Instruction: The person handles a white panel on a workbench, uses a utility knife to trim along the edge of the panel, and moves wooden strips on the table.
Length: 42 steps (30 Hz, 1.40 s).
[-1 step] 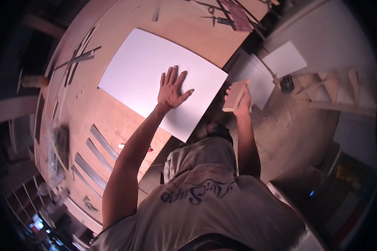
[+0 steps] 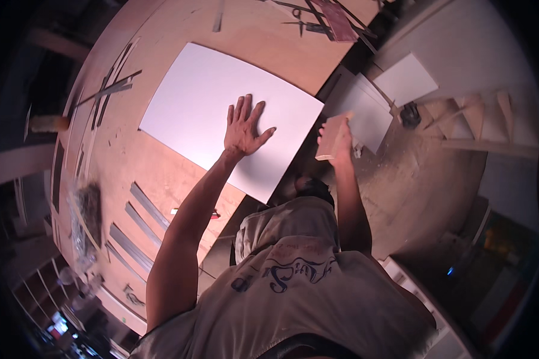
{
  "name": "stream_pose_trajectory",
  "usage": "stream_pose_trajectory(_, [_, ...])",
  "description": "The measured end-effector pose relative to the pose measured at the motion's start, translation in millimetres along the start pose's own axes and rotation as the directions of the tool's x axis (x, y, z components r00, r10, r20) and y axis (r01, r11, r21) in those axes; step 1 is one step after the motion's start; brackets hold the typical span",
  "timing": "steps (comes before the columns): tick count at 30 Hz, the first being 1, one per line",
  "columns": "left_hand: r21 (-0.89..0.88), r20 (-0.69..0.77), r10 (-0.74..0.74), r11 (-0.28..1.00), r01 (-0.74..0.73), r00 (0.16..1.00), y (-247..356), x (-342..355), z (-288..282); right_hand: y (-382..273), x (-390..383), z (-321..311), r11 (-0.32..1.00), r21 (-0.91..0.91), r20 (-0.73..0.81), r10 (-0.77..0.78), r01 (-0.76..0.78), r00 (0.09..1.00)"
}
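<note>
White panel (image 2: pixel 191 96) lies flat on the wooden table (image 2: pixel 275 45), upper center of frame, with the person's left hand (image 2: pixel 243 133) palm-down on it, fingers spread, gripping nothing. Right hand (image 2: pixel 342 145), right of center just beyond the panel's right corner, has fingers curled around a wooden block (image 2: pixel 330 139). Dark flat strips (image 2: pixel 130 246) lie on the table at lower left, scissors (image 2: pixel 300 24) near top edge.

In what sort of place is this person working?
Probably a woodworking workshop: a white panel lies on a large worktable, the right hand holds a wooden-looking block, and grey strips lie nearby.
</note>
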<state>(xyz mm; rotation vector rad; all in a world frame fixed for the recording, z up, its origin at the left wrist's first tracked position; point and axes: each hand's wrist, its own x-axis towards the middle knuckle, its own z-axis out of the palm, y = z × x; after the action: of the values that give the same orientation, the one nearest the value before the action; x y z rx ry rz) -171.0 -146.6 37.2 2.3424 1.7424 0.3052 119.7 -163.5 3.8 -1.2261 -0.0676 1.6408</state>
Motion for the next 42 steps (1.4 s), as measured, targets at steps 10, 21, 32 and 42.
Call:
stream_pose_trajectory(10, [0.010, 0.007, 0.029, 1.000, -0.029, 1.000, -2.2, 3.9, 4.3, 34.7, 8.4, 36.7, 0.842, -0.484, -0.122, -0.334, 0.238, 0.935])
stream_pose_trajectory(21, [0.015, 0.028, 0.044, 0.999, -0.044, 0.999, -3.6, 5.1, 2.4, 37.0, 18.3, 42.6, 0.825, -0.467, -0.147, -0.427, 0.318, 0.892])
stream_pose_trajectory(32, [-0.011, 0.000, 0.037, 0.999, -0.037, 0.999, -1.1, 5.7, 0.8, 45.9, -11.0, 29.3, 0.792, -0.509, -0.016, -0.399, 0.336, 0.917])
stream_pose_trajectory(42, [0.028, -0.006, 0.014, 1.000, -0.014, 1.000, 0.7, 3.4, 4.2, 131.5, -131.6, -5.7, 0.784, -0.588, 0.207, -0.091, 0.198, 0.974])
